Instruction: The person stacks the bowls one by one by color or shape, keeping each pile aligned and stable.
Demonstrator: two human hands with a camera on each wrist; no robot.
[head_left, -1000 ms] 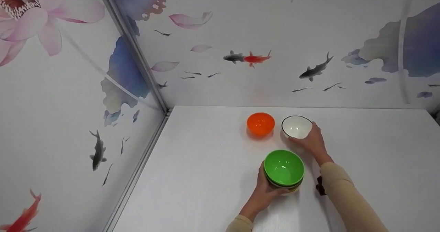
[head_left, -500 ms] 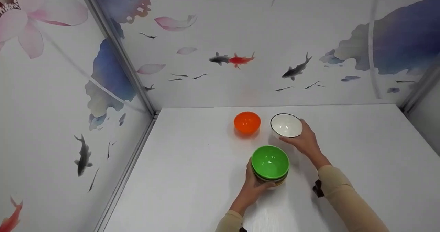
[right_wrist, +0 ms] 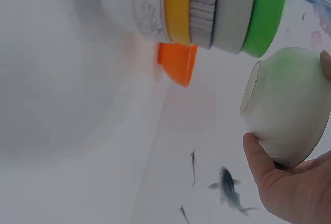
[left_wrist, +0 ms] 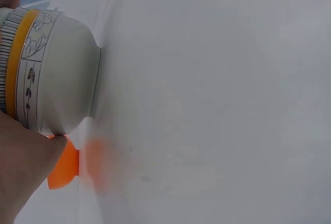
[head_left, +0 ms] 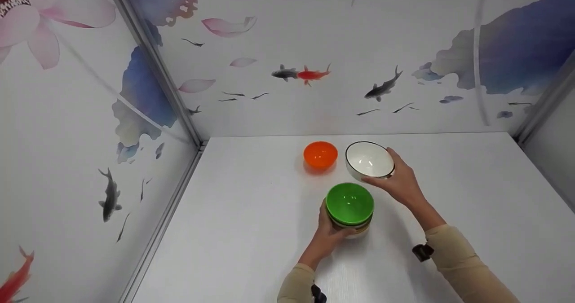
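Observation:
My left hand (head_left: 331,238) grips a stack of nested bowls from its left and front sides. A green bowl (head_left: 349,203) tops the stack; below it, a yellow-banded patterned bowl (left_wrist: 44,69) shows in the left wrist view. The stack's base is at the white table (head_left: 233,213). My right hand (head_left: 402,182) holds a white bowl (head_left: 369,159) with a dark rim by its right side, thumb toward the front. That bowl is in the air behind and right of the stack, apart from it; its pale underside shows in the right wrist view.
An orange bowl (head_left: 320,155) stands upright on the table behind the stack, left of the white bowl. A printed back wall (head_left: 251,119) and left wall (head_left: 58,150) bound the table. Small dark devices sit at both wrists.
The white bowl has come up off the table in my right hand and looks larger. My left hand keeps its hold on the stack. The head view has shifted a little.

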